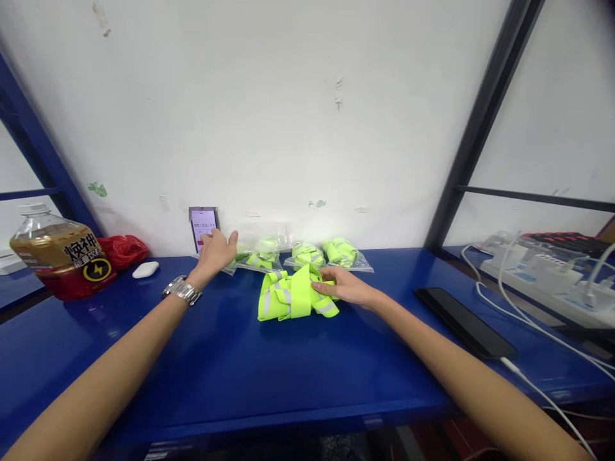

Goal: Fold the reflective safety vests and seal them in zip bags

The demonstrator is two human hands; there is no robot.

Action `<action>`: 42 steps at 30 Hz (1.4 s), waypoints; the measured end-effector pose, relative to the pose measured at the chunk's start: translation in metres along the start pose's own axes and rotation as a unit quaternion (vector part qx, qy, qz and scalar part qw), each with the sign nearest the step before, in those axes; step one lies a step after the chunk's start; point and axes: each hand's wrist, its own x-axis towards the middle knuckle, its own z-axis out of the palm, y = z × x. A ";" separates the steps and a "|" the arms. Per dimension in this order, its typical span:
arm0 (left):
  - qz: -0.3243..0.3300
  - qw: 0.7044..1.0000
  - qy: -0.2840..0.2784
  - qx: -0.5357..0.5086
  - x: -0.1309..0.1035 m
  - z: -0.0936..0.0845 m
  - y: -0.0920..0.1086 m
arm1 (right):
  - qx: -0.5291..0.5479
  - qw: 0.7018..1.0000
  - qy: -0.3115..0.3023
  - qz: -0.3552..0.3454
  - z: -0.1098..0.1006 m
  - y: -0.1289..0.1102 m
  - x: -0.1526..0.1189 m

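Note:
A bundle of fluorescent yellow-green reflective vest point(295, 298) with grey strips lies folded in the middle of the blue table. My right hand point(348, 286) grips its right end, thumb in front and the other fingers behind. My left hand point(217, 253), with a metal watch on its wrist, reaches to the propped-up phone point(204, 221), which displays a running-time readout. Its thumb stands apart from the fingers, which cover the lower part of the screen; I cannot tell whether they touch it. Nothing shows in that hand.
Along the wall lie several clear bags point(341, 253) of similar yellow-green fabric. At the left are a large drink bottle point(62, 253), a red plastic bag point(123, 250) and a white earbud case point(145, 269). A black phone point(464, 320) on a white cable and power strips point(552, 272) occupy the right.

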 end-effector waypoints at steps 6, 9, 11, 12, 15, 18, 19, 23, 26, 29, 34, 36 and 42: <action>0.321 0.927 -0.036 0.189 -0.040 -0.009 0.009 | -0.032 0.989 0.071 -0.122 0.001 -0.011 0.000; 0.388 0.881 -0.213 0.166 -0.062 -0.008 0.021 | -0.137 0.962 0.074 -0.223 0.000 -0.022 -0.004; 0.395 0.862 -0.283 0.145 -0.073 -0.007 0.027 | -0.200 0.947 0.035 -0.247 -0.005 -0.027 -0.006; 0.393 0.859 -0.299 0.139 -0.078 -0.006 0.028 | -0.227 0.943 0.015 -0.244 -0.009 -0.027 -0.008; 0.372 0.854 -0.331 0.148 -0.087 -0.003 0.027 | -0.282 0.937 -0.030 -0.205 -0.017 -0.026 -0.010; 0.358 0.840 -0.376 0.157 -0.089 0.001 0.024 | -0.274 0.950 -0.030 -0.149 -0.018 -0.026 -0.009; 0.364 0.839 -0.373 0.154 -0.088 0.003 0.023 | -0.265 0.955 -0.014 -0.131 -0.016 -0.028 -0.009; 0.417 0.855 -0.281 0.130 -0.084 0.008 0.026 | -0.256 0.961 0.059 -0.091 -0.001 -0.038 -0.009; 0.404 0.890 -0.194 0.088 -0.081 0.006 0.039 | -0.307 0.946 0.075 -0.067 0.010 -0.044 -0.010; 0.376 0.922 -0.088 0.031 -0.076 0.000 0.059 | -0.370 0.924 0.083 -0.048 0.014 -0.048 -0.011; 0.382 0.920 0.056 -0.068 -0.063 -0.014 0.090 | -0.377 0.920 0.084 -0.063 0.003 -0.051 -0.011; 0.368 0.918 0.112 -0.090 -0.054 -0.020 0.096 | -0.356 0.928 0.054 -0.092 -0.005 -0.050 -0.010; 0.282 0.921 0.211 -0.166 -0.006 -0.043 0.073 | -0.285 0.954 0.091 -0.020 -0.030 -0.039 -0.007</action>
